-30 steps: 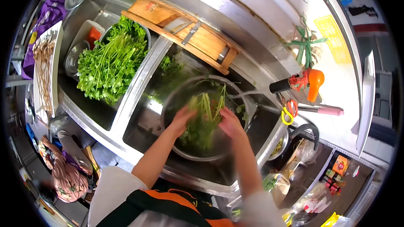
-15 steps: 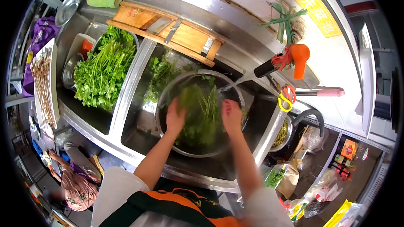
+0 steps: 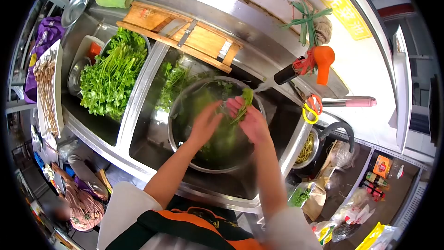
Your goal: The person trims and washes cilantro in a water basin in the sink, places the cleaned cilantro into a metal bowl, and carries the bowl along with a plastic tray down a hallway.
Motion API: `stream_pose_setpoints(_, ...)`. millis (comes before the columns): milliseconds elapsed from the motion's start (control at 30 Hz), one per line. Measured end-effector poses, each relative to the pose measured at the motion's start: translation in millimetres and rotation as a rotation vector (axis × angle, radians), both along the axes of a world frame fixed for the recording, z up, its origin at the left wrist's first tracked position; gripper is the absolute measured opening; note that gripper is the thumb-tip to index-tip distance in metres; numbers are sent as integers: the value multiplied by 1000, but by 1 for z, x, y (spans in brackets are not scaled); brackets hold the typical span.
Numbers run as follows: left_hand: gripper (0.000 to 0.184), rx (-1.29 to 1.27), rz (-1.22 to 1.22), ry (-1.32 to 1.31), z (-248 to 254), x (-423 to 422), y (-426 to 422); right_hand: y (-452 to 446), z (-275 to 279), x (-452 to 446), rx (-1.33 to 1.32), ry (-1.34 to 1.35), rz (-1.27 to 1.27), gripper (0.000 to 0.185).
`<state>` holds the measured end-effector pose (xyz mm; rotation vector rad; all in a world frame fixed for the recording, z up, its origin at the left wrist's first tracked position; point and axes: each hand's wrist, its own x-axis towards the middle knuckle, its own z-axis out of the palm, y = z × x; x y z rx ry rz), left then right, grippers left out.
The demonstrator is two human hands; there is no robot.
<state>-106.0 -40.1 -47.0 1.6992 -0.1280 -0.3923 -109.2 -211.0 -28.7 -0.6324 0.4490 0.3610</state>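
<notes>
While the right hand (image 3: 249, 122) grasps a sprig (image 3: 248, 96) above the bowl (image 3: 219, 171), left hand (image 3: 206, 124) also over the bowl, its grip unclear, loose greens (image 3: 172, 85) beside the bowl.

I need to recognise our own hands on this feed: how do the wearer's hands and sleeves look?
Left hand and right hand are ungloved, with bare forearms and no watch visible. The pale sleeves end near the elbows. Motion blurs some finger detail.
</notes>
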Motion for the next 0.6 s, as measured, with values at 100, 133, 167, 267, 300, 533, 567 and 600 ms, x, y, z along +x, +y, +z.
stream_pose_setpoints(100, 35, -361, -57, 261, 2, 9, -15, -7, 14, 7, 168, -79, -68, 38)
stream_pose_setpoints(133, 33, -380, -130, 370, 3, 11, -16, -10, 16, 10, 249, -107, -136, 38)
stream_pose_setpoints(167, 33, -381, -130, 370, -3, 10, -16, -14, 18, 15, 247, -112, -173, 38)
stream_pose_setpoints(267, 32, -482, -185, 591, -11, 11, -11, -24, 20, 21, 289, -91, -249, 38)
stream_pose_setpoints(300, 30, -468, -174, 632, 4, 13, -7, -27, 21, 21, 327, -108, -242, 38)
stream_pose_setpoints(533, 25, -191, -214, 366, 19, 10, 2, -34, 17, 18, -194, 49, -138, 37)
stream_pose_setpoints(567, 25, -191, -212, 366, 19, 9, 3, -34, 15, 15, -228, -25, -127, 37)
stream_pose_setpoints(600, 26, -168, -178, 265, 20, 8, 3, -33, 17, 14, -262, -100, -117, 37)
